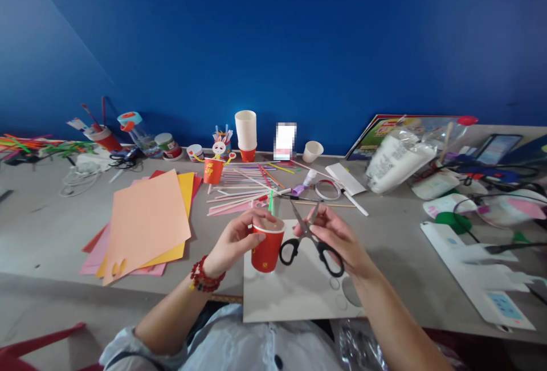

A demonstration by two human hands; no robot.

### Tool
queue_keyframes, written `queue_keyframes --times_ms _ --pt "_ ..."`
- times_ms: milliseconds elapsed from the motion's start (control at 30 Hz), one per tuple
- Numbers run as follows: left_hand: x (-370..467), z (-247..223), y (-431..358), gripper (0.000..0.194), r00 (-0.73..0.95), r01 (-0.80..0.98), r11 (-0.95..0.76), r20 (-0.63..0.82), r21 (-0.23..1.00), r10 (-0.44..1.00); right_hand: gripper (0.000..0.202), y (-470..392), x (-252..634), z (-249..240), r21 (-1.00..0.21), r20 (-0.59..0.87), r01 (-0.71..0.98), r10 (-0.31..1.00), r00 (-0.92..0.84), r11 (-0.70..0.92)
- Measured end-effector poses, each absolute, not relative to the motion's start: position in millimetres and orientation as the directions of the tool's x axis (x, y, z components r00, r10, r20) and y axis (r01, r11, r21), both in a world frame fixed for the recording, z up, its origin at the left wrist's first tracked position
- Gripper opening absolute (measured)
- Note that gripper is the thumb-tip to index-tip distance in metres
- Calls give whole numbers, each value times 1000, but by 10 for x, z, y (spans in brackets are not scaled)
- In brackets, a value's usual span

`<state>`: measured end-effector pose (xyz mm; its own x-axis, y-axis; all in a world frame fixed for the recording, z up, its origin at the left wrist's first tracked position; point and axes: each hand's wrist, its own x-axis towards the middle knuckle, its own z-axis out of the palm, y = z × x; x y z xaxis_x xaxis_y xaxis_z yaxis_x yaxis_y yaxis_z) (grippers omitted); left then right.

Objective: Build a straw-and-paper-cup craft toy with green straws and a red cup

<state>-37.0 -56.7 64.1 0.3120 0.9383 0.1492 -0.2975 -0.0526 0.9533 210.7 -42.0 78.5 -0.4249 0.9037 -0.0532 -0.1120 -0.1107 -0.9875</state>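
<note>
My left hand [240,237] grips a red paper cup [268,250] around its rim, with fingers over the top and the thumb along the side. The cup is upright above a white sheet [294,300] with circles on it. In my right hand [335,234] is a pair of scissors [306,229], held by the metal part, blades parted and pointing away from me. The black handle loops hang toward me, just right of the cup. A green pipe cleaner [271,202] rises behind the cup; whether it touches the cup I cannot tell.
Stacked coloured paper [147,223] lies at left. Behind are a rabbit-decorated red cup [212,171], a stack of white cups [245,130], scattered paper sticks [239,180] and a tape roll [327,190]. At right stand a bag of white cups [397,157] and a power strip [474,274].
</note>
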Motion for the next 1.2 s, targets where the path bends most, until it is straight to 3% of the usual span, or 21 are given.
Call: queue_keyframes --times_ms 100,200,333,500,867,1200 --pt "-393 686 -540 11 346 -242 -95 177 966 921 19 -450 2005 662 -951 -108 -210 879 -464 -228" --pt "-407 687 -512 11 321 -206 -102 166 973 932 24 -480 1952 577 -935 -186 -203 890 -417 -290" --pt "-405 660 -500 12 303 -213 -95 158 972 940 29 -540 1878 569 -969 -157 -126 925 -346 -212" --pt "-404 695 -518 15 443 -195 -26 111 981 890 33 -573 1806 648 -982 -135 -80 934 -332 -171" --pt "-528 819 -491 9 548 -207 44 78 977 833 34 -506 1960 765 -988 -154 79 893 -422 -133" --pt "-498 835 -471 16 629 -89 -65 107 994 770 10 -555 1938 919 -910 -169 409 833 -526 73"
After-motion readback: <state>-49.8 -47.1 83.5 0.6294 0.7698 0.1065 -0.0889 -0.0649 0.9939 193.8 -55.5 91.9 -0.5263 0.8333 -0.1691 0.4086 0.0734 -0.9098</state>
